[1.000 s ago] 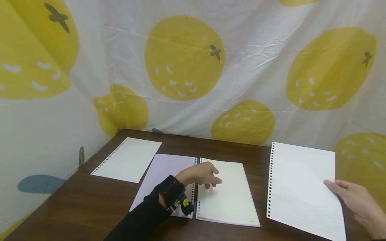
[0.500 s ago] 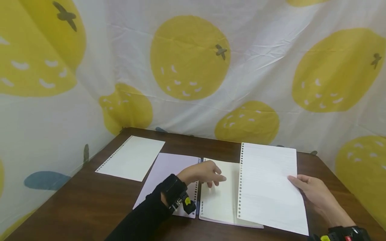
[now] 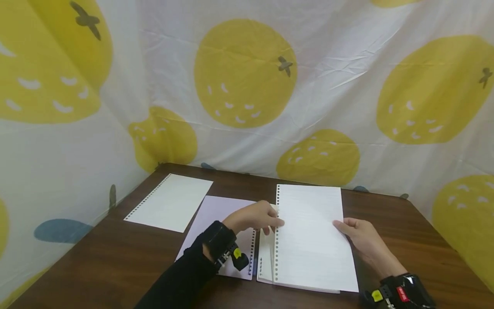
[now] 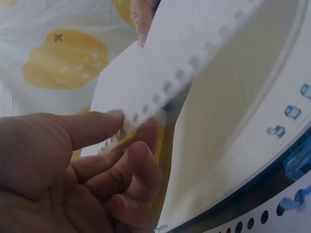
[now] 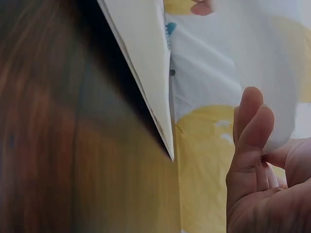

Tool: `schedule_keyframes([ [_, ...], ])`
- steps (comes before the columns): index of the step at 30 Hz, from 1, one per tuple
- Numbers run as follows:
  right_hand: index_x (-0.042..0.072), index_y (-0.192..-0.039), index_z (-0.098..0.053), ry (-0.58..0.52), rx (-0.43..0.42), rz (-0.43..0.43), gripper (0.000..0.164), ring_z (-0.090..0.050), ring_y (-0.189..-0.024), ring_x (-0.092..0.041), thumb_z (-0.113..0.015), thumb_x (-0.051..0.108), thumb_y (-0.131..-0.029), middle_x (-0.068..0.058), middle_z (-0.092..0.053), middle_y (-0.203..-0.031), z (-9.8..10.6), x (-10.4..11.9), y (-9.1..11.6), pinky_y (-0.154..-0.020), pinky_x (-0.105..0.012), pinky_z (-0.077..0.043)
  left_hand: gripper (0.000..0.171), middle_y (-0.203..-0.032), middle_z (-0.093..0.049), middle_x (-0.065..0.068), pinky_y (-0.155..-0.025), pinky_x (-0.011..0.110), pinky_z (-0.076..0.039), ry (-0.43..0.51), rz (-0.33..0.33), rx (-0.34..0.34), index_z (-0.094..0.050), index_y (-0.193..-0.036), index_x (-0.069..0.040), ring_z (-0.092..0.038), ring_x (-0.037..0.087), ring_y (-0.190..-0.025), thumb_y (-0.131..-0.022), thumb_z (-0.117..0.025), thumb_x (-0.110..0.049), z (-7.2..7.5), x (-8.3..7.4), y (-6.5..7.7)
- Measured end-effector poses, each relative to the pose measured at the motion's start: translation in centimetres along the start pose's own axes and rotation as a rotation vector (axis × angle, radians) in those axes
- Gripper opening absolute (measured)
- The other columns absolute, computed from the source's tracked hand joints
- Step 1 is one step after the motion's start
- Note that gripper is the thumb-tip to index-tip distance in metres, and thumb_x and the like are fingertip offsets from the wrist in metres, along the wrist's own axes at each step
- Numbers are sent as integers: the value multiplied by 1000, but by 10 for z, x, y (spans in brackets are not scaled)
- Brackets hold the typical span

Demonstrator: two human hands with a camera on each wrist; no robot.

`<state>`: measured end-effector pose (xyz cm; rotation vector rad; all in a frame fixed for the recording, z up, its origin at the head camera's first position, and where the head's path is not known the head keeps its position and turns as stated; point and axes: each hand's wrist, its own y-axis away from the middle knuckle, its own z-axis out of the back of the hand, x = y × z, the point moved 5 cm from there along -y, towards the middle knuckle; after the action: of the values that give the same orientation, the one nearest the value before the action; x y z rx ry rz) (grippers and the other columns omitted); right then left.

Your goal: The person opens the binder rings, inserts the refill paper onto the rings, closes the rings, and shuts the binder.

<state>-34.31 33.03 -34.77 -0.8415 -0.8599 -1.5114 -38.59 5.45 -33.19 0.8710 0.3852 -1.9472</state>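
Observation:
A white loose-leaf sheet (image 3: 310,240) with holes down its left edge is held up over the right side of an open ring-binder notebook (image 3: 221,214). My left hand (image 3: 254,216) pinches the holed edge; in the left wrist view the thumb (image 4: 99,127) lies on the near face, with fingers behind. My right hand (image 3: 364,240) grips the opposite edge between thumb and fingers. The sheet hides most of the notebook's cream pages (image 3: 266,262). In the left wrist view, blue rings (image 4: 292,111) show through the page holes.
Another punched sheet (image 3: 170,201) lies flat on the brown table (image 3: 96,266), left of the notebook's lilac cover. Behind the table hangs a white curtain (image 3: 247,148) with yellow fruit prints.
My right hand has brought the sheet leftward from the table's right side to above the notebook pages. My left hand, free before, has taken hold of its holed edge.

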Motion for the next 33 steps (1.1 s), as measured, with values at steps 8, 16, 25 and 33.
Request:
schedule_keyframes([
  [8,-5,-128,-56,32,1,-5,64,-62,-96,-26,-63,47,-91,-16,-66,-111,-10,1,-2,-87,-41,-50,27,-73,-66,4,-63,31,-42,-6,77,-62,-72,-72,-14,-62,25,-73,-90,-70,-33,9,7,-1],
  [16,-5,-131,-54,27,15,5,67,-56,-111,-33,-62,49,-91,-19,-62,-119,-18,4,0,-98,-53,-40,24,-69,-67,6,-63,32,-42,13,94,-74,-72,-74,-13,-62,25,-72,-89,-71,-31,16,12,0],
  [25,-5,-132,-53,51,67,9,70,-35,-132,-46,-61,51,-91,-27,-46,-139,-21,6,2,-103,-62,-27,27,-64,-66,8,-58,31,-36,10,164,-72,-69,-71,-10,-54,24,-66,-89,-71,-29,15,21,3],
  [33,-1,-121,-62,39,49,28,53,-58,-101,-28,-62,44,-93,-11,-65,-105,-25,8,-1,-90,-45,-47,24,-63,-68,7,-57,30,-35,36,196,-63,-71,-73,-9,-52,20,-60,-89,-71,-27,15,29,2],
])
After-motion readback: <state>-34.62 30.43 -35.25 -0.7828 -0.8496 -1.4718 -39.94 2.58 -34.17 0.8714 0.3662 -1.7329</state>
